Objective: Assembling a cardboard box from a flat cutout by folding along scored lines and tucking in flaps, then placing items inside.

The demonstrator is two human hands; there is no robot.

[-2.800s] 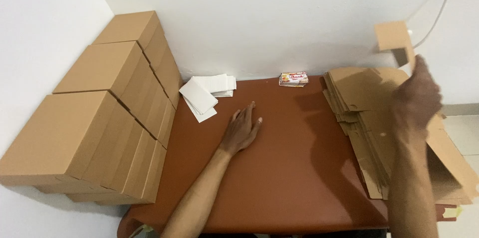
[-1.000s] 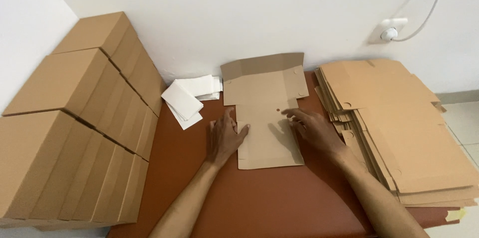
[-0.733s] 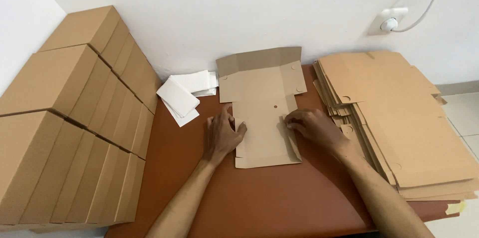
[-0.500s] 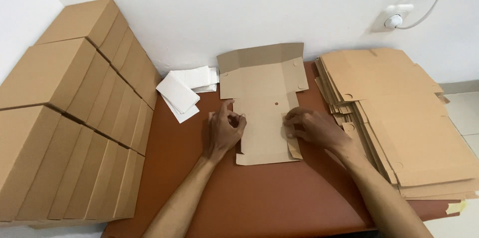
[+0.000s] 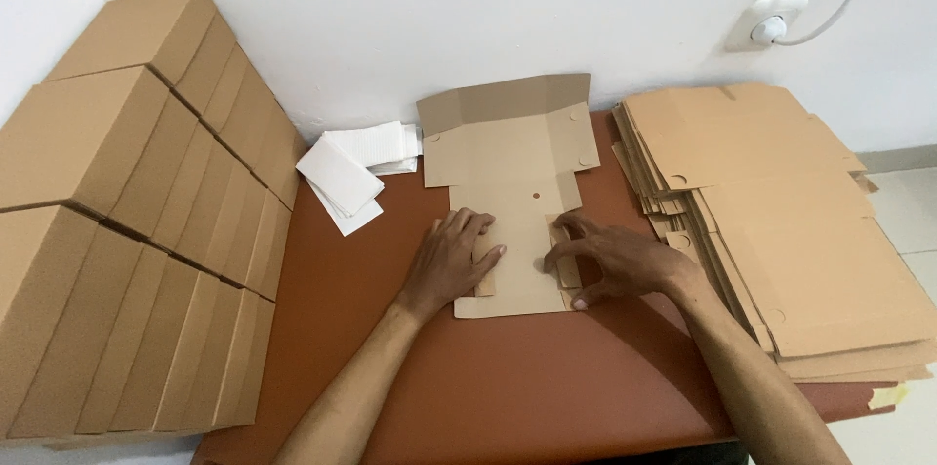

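Note:
A flat die-cut cardboard box blank [image 5: 514, 172] lies on the reddish-brown table [image 5: 508, 387], its far flap leaning up against the white wall. My left hand [image 5: 449, 260] presses on the blank's near left side, fingers folding a side flap inward. Over on the near right side, my right hand [image 5: 615, 260] has its fingers curled over the other side flap, pushing it inward. Both hands touch the blank.
A stack of flat cardboard blanks [image 5: 781, 221] fills the table's right side. Assembled brown boxes [image 5: 127, 211] are piled in rows at the left. White paper packets [image 5: 351, 167] lie by the wall. A wall socket [image 5: 771, 24] with a cable is at upper right.
A blank was taken from the right stack and laid in the middle of the table. Both hands moved onto its near part and have folded the two side flaps inward.

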